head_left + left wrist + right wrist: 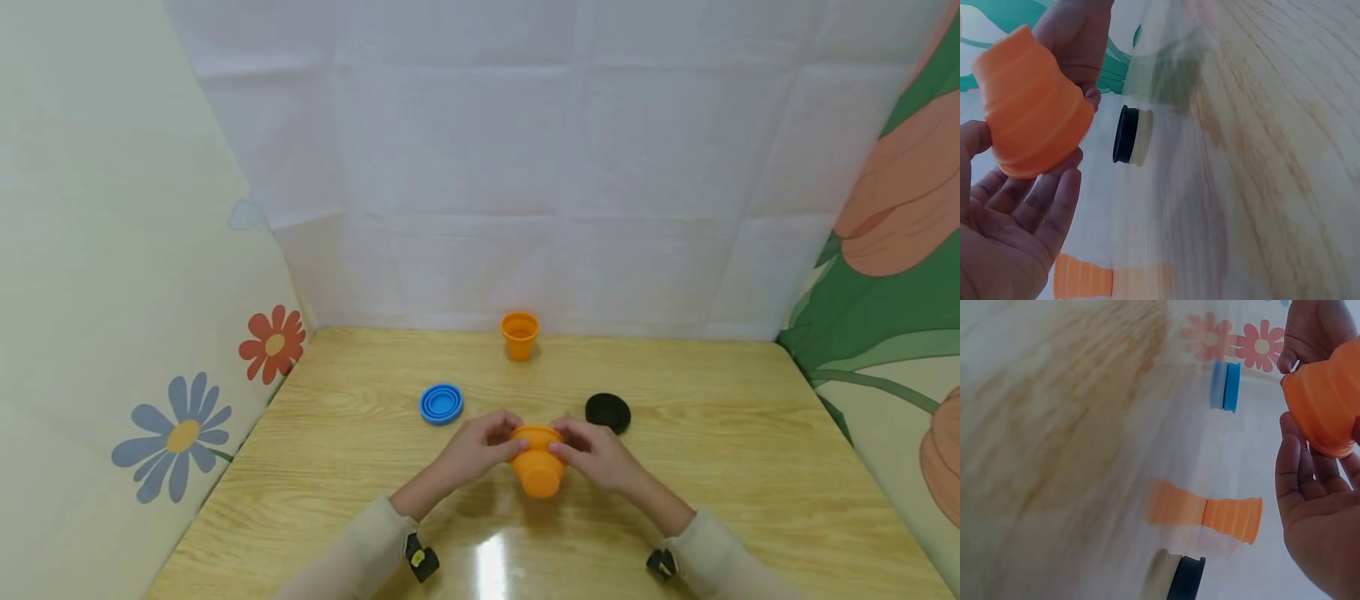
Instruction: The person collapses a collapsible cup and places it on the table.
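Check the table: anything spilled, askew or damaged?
Nothing spilled or visibly damaged. The held cup is tipped, base toward the head camera, but left hand and right hand grip it, so that's hardly odd. The far cup stands upright.

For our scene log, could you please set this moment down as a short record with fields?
Left hand: holds the tilted orange cup from its left side
Right hand: holds the same cup from its right side
Held cup's pose: raised off the table, base end toward the person
Far edge of table: standing orange cup, upright, mouth up
Left of centre: flat blue ringed disc
Right of centre: low black disc, just beyond the right hand
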Motion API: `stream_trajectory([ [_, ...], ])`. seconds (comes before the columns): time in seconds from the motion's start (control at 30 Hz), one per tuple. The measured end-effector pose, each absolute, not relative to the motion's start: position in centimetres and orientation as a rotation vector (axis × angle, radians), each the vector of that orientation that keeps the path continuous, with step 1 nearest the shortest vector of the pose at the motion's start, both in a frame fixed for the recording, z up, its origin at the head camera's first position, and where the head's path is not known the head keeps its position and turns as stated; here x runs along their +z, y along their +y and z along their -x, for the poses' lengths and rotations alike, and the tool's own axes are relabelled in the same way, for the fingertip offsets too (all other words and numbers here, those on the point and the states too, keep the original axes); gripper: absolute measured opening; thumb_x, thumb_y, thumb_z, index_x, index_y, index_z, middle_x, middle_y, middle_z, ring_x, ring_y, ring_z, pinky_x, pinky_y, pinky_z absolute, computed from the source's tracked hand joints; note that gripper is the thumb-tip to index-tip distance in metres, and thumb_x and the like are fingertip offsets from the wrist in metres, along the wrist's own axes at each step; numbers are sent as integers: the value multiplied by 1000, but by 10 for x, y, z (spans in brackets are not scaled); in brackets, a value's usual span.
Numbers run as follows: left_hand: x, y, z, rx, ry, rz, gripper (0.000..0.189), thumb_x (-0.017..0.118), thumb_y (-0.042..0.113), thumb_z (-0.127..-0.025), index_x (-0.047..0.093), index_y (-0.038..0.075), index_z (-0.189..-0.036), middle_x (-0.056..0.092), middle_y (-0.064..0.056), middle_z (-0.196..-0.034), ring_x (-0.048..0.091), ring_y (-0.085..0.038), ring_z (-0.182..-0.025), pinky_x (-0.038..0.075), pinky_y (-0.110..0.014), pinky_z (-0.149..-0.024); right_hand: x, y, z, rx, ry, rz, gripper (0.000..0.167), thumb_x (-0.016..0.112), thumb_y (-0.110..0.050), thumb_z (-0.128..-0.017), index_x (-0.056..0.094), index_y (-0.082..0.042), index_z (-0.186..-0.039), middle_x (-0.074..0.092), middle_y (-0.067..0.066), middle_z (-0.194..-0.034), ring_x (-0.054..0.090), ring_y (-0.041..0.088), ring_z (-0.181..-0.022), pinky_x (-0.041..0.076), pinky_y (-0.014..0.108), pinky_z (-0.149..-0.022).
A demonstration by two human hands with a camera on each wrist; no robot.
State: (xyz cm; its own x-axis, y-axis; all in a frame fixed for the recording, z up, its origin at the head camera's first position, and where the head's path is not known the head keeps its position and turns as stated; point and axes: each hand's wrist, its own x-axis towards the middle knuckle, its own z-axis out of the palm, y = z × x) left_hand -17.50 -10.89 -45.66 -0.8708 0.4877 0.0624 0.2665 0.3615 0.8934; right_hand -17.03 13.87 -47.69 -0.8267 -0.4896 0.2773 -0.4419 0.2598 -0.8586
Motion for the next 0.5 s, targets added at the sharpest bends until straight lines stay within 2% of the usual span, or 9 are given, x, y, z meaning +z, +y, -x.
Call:
stream_trajectory([
  [0.23, -459, -109, 171, 1598, 2247, -697, 24, 58, 16, -104, 61, -1, -121, 70, -16, -112, 67, -13, -90, 61, -46, -81, -476, 139, 168, -1625, 2547, 1045, 16, 63, -9, -101, 69, -3, -114, 72, 7, -92, 63, 5, -75, 57, 24, -63],
  [0.5, -459, -111, 172, 1582, 2234, -728, 24, 56, 14, -105, 59, -2, -123, 70, -17, -112, 66, -14, -89, 62, -42, -79, -478, 138, 167, -1587, 2602, 1001, 17, 59, -6, -102, 68, -1, -116, 72, 6, -87, 59, 0, -66, 55, 23, -56],
])
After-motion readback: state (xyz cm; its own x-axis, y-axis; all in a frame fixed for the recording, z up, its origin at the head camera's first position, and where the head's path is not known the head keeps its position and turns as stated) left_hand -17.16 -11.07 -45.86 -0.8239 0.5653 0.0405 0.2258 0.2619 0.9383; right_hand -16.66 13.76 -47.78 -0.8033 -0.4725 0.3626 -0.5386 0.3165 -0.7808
